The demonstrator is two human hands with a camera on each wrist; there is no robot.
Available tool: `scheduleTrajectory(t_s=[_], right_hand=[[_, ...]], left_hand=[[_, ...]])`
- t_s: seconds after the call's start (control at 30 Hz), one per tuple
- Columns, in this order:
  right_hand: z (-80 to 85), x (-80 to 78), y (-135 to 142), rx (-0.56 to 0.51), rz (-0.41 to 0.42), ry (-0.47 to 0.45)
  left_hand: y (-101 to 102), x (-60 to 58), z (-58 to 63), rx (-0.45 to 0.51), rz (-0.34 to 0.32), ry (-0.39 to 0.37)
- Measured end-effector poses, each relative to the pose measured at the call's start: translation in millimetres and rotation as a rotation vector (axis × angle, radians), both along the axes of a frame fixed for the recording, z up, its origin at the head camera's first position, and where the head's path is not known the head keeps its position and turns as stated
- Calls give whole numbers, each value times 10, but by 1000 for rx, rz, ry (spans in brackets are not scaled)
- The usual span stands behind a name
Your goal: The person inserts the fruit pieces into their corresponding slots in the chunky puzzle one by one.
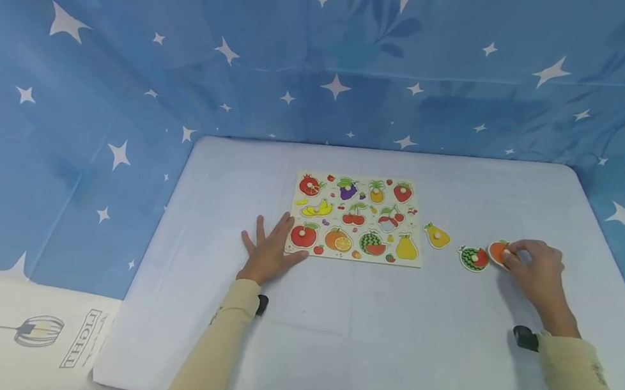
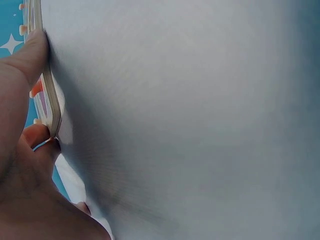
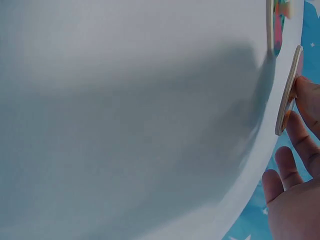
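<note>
My left hand (image 1: 269,256) spreads its fingers at the near left corner of a wooden fruit peg puzzle board (image 1: 360,258), thumb and index finger touching its edges. In the left wrist view the thumb (image 2: 35,57) presses on the board's edge. My right hand (image 1: 537,275) pinches an orange puzzle piece (image 1: 496,251) by its knob with thumb and index finger. In the right wrist view this orange piece (image 3: 287,97) looks tilted and raised off the table. Just left of it lies the watermelon piece (image 1: 473,258), and farther left the pear piece (image 1: 437,236).
Several knobbed fruit pieces, such as the apple (image 1: 303,236) and grapes (image 1: 347,190), sit in the board. Its orange, watermelon and pear pictures show no knobs. A white cloth covers the table (image 1: 346,353). Blue star-patterned curtains (image 1: 305,52) stand behind and at the sides.
</note>
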State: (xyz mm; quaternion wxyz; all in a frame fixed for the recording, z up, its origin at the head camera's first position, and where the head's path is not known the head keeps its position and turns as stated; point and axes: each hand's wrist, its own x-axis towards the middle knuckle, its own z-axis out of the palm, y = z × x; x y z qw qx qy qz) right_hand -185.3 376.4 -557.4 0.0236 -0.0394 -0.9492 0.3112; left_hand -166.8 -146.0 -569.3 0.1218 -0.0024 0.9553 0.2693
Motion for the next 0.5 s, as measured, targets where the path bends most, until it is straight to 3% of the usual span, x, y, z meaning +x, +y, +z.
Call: scheduleTrajectory(t_s=[0.5], right_hand=[[64, -221, -454, -57, 96, 52]], left_hand=[[-6, 14, 36, -3, 0, 0]])
